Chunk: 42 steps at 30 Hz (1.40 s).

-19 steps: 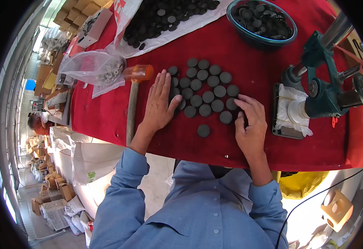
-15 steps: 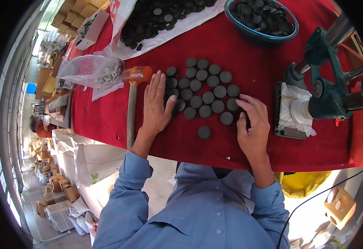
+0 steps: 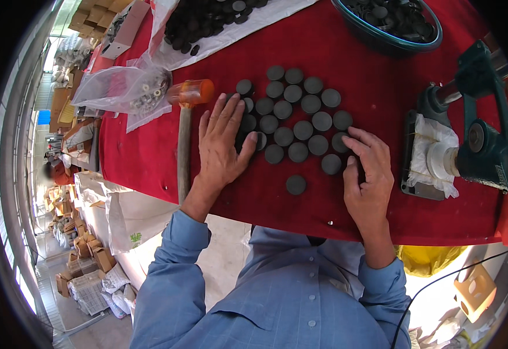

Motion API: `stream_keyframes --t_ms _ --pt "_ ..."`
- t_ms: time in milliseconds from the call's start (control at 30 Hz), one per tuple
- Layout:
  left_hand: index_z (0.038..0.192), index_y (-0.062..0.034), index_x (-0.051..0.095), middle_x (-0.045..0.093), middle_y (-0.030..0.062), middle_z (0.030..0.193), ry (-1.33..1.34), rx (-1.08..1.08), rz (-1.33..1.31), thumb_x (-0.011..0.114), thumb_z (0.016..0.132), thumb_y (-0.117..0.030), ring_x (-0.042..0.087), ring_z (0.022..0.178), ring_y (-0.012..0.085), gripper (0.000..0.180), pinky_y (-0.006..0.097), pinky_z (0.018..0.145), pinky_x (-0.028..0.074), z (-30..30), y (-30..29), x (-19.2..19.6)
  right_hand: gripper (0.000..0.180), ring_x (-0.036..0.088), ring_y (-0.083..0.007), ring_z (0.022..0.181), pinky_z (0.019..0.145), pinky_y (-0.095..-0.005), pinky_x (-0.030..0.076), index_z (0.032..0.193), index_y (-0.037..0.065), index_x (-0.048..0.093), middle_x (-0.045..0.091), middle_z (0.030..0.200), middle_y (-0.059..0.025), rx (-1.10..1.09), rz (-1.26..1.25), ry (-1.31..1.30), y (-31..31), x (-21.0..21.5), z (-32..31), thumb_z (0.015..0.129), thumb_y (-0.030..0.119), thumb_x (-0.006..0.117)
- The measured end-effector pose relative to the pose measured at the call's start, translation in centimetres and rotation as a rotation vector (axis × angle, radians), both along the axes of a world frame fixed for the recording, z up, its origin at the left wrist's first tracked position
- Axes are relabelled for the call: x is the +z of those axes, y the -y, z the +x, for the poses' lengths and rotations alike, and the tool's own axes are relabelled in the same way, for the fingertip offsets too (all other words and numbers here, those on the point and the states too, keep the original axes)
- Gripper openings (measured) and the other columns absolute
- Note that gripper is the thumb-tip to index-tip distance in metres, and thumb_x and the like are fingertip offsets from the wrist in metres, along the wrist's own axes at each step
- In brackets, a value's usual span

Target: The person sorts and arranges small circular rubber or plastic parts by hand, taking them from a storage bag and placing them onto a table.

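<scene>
Several round black discs [image 3: 283,136] lie loosely grouped on the red cloth between my hands, with one separate disc [image 3: 296,185] nearer to me. My left hand [image 3: 222,148] rests along the group's left side, fingers stretched and slightly apart, its thumb and fingertips against or over the discs there and partly hiding them. On the other side my right hand [image 3: 370,171] is half curled with its fingers apart. Its fingertips reach the edge of the rightmost disc [image 3: 339,142]; nothing is in its palm. Left of my left hand lies a mallet [image 3: 185,139] with an orange head and wooden handle.
A clear plastic bag [image 3: 132,90] of small ring-shaped parts sits beyond the mallet. More black discs [image 3: 207,23] are heaped on a white sheet at the back. A blue-rimmed bowl [image 3: 376,41] of black pieces stands far right, behind a dark green press [image 3: 475,128].
The head view has shifted, so the discs, bowl and press appear farther right. My left fingers have spread a little over the left discs. My right hand stays by the right edge of the group.
</scene>
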<state>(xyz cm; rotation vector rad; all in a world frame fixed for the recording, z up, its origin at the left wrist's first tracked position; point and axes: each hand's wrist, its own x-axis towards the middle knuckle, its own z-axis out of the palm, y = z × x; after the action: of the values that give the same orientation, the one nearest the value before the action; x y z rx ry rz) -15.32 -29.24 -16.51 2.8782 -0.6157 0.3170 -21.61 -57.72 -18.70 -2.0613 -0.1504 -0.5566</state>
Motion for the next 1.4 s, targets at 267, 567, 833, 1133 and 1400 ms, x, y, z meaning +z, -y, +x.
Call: stream_keyframes --t_ms 267,567,833,1133,1400 --pt "0.152 -0.0065 0.055 0.049 0.0103 0.162 0.011 -0.056 -0.03 0.066 0.097 -0.032 0.036 0.156 0.0333 0.061 0.057 0.124 0.023 -0.3 -0.5 -0.8 0.04 0.063 -0.0371 0.117 0.1 -0.0444 0.052 0.116 0.001 0.071 0.069 0.125 -0.015 -0.001 -0.011 0.002 0.0 0.0 0.0 0.08 -0.014 0.061" --pt "0.145 -0.0136 0.064 0.058 0.0049 0.155 0.016 0.025 -0.037 0.067 0.096 -0.033 0.044 0.149 0.0327 0.053 0.061 0.123 0.02 -0.1 -0.2 -0.2 0.04 0.063 -0.0375 0.116 0.1 -0.0445 0.052 0.115 0.001 0.07 0.069 0.123 -0.015 0.012 -0.005 0.024 -0.1 -0.2 0.0 0.08 -0.013 0.061" --pt "0.148 -0.0038 0.058 0.057 0.0165 0.154 0.142 -0.007 -0.438 0.065 0.096 -0.018 0.046 0.148 0.0365 0.054 0.051 0.123 0.029 -1.0 -1.2 -0.6 0.037 0.064 -0.0376 0.115 0.099 -0.0443 0.053 0.114 0.001 0.071 0.07 0.122 -0.0154 -0.014 0.016 0.026 0.0 -0.9 0.2 0.081 -0.013 0.062" --pt "0.149 -0.003 0.057 0.057 0.0167 0.154 0.07 0.073 -0.245 0.067 0.095 -0.007 0.049 0.147 0.034 0.056 0.051 0.12 0.034 -6.1 -1.4 -0.9 0.036 0.064 -0.0371 0.114 0.099 -0.044 0.053 0.114 0.002 0.071 0.071 0.122 -0.0152 0.009 -0.009 0.024 0.0 -0.7 0.1 0.082 -0.012 0.062" --pt "0.147 -0.0046 0.061 0.057 0.0144 0.155 0.019 0.128 -0.074 0.059 0.1 -0.014 0.047 0.148 0.0349 0.048 0.049 0.122 0.031 -6.4 -1.0 -0.3 0.036 0.065 -0.0367 0.114 0.098 -0.0434 0.054 0.114 0.002 0.071 0.071 0.122 -0.0154 0.005 -0.019 0.03 0.1 -0.4 0.2 0.082 -0.013 0.061"
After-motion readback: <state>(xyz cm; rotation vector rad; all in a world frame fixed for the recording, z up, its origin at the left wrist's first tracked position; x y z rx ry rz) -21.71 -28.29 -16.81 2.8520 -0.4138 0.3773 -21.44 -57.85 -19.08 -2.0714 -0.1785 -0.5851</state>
